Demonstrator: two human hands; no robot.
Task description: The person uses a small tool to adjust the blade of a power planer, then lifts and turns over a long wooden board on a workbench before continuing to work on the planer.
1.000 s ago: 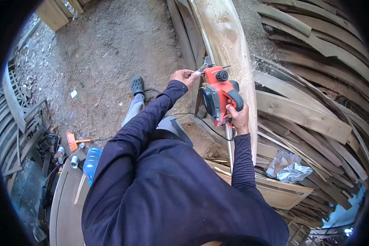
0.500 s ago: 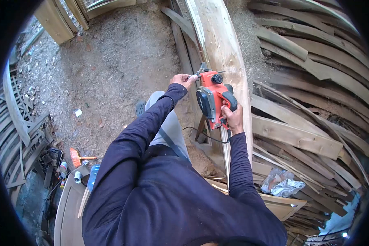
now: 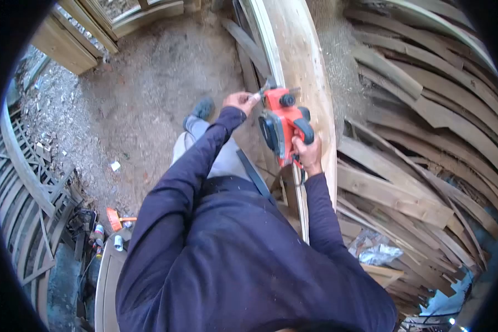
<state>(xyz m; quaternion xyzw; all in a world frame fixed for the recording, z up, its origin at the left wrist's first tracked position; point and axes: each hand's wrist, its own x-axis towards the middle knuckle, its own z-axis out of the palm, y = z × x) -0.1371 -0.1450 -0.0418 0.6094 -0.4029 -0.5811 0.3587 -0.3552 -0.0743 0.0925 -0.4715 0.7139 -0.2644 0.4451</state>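
A red and black power planer (image 3: 282,119) rests on a narrow wooden strip at the near edge of a long, wide timber (image 3: 307,66). My right hand (image 3: 310,154) is wrapped round its black rear handle. At the front left of the planer, my left hand (image 3: 240,102) pinches the metal guide fitting (image 3: 266,87). The planer's underside and the exact contact of my left fingertips are hard to make out.
Curved boards (image 3: 426,110) are piled on the right. Wooden frames (image 3: 66,47) stand at the upper left. An orange brush (image 3: 114,219) and cans (image 3: 98,231) lie at the lower left. My foot (image 3: 203,109) is on the dirt ground.
The view has shifted a little. My foot has come forward and shows more beyond my left arm. Both hands keep their holds on the planer.
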